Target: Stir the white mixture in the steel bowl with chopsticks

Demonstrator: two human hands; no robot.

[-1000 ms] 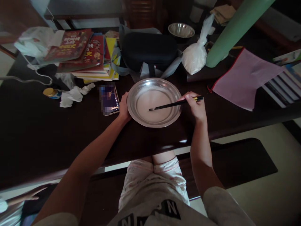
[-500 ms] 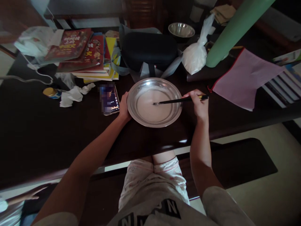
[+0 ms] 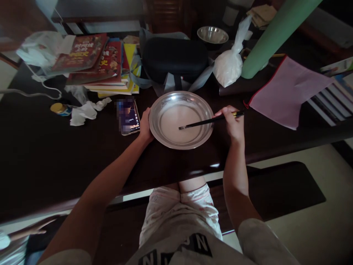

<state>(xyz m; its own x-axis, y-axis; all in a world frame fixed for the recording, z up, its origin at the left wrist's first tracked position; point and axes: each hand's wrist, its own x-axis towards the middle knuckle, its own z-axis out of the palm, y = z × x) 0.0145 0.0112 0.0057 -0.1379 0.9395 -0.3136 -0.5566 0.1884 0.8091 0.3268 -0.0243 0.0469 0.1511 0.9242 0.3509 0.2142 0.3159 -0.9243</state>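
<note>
Head view: left hand [image 3: 145, 127] clasps the metal dish's [image 3: 165, 101] rim near the tabletop's [image 3: 55, 154] front edge; right hand [image 3: 232, 123] pinches black chopsticks [image 3: 205, 122], tips in pale liquid [image 3: 173, 123].

Chopsticks [image 3: 205, 122] in perhaps milky pan [image 3: 165, 103]

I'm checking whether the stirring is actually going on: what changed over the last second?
The chopsticks in the right hand swung: their tips went from the pan's middle up toward its far side, then back down. The hand shifted slightly right. The left hand stayed on the rim of the metal pan, which did not move. The phone and books lie as before.
</note>
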